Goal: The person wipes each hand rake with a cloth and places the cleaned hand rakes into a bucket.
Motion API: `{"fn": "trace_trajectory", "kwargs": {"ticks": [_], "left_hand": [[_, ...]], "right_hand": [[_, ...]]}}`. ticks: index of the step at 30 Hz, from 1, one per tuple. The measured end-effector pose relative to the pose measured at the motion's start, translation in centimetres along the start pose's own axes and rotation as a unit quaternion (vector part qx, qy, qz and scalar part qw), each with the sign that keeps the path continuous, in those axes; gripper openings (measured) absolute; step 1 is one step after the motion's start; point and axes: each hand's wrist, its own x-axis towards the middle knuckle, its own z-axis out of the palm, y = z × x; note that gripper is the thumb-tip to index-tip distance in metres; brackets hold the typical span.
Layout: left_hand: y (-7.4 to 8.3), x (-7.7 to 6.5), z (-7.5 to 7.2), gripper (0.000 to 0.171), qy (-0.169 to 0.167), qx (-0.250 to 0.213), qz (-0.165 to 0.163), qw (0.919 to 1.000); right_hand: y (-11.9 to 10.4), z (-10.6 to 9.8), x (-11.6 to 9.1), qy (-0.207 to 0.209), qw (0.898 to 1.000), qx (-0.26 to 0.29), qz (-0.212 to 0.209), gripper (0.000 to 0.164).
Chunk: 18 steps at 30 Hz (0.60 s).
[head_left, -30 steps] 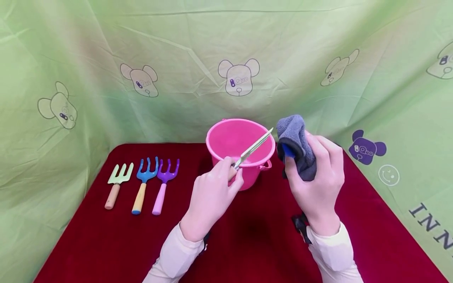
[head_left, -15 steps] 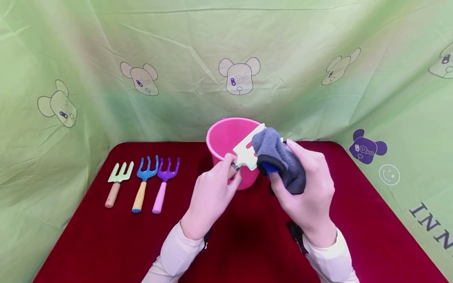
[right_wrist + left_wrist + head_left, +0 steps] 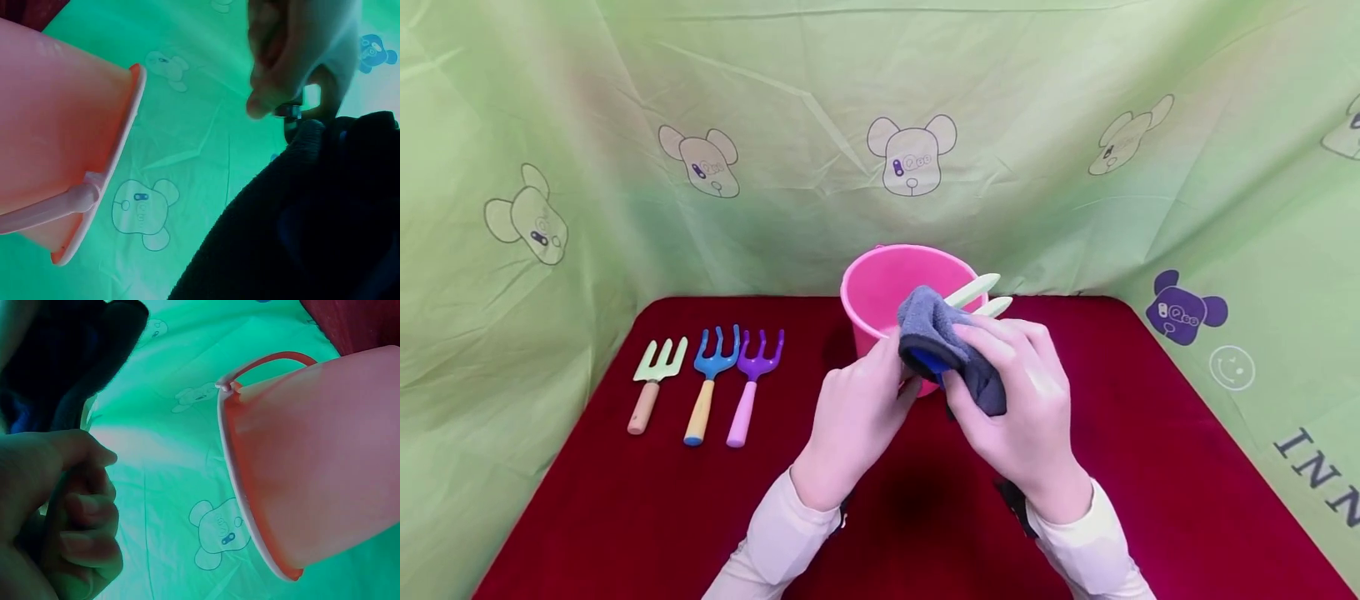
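Observation:
My left hand (image 3: pixel 853 412) grips the handle of a pale green hand fork (image 3: pixel 972 291), its fingers curled in the left wrist view. In the right wrist view, the fork's metal collar (image 3: pixel 289 112) shows beside the left hand. My right hand (image 3: pixel 1026 412) holds a grey cloth (image 3: pixel 925 315) with a dark edge and a bit of blue inside, pressed over the fork's head. Two tine tips stick out past the cloth to the upper right; the neck and most of the handle are hidden. Both hands are held up in front of the pink bucket (image 3: pixel 859 302), overlapping its rim in the head view.
On the red tabletop (image 3: pixel 587 517) at left lie a pale green fork (image 3: pixel 658 362) with a wooden handle, a blue fork (image 3: pixel 717 360) with a yellow handle and a purple fork (image 3: pixel 760 362) with a pink handle. A green printed curtain (image 3: pixel 797 167) surrounds the table.
The right hand has brought the cloth leftward and down along the fork, from apart to close against the left hand. The fork has turned from edge-on to showing its flat face.

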Motion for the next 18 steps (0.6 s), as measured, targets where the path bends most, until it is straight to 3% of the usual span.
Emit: {"fn": "trace_trajectory", "kwargs": {"ticks": [4,13,18], "left_hand": [[0.3,0.0,0.1,0.033,0.023,-0.004,0.020,0.9995],[0.7,-0.1,0.2,0.029,0.045,-0.009,0.032,0.9984],[0.5,-0.1,0.1,0.026,0.035,-0.010,0.022,0.9991]], "right_hand": [[0.4,0.3,-0.2,0.022,1.000,-0.008,0.005,0.033],[0.6,1.1,-0.3,0.074,0.996,-0.042,-0.036,0.024],[0.6,1.6,-0.4,0.060,0.996,-0.044,-0.052,0.022]]}}
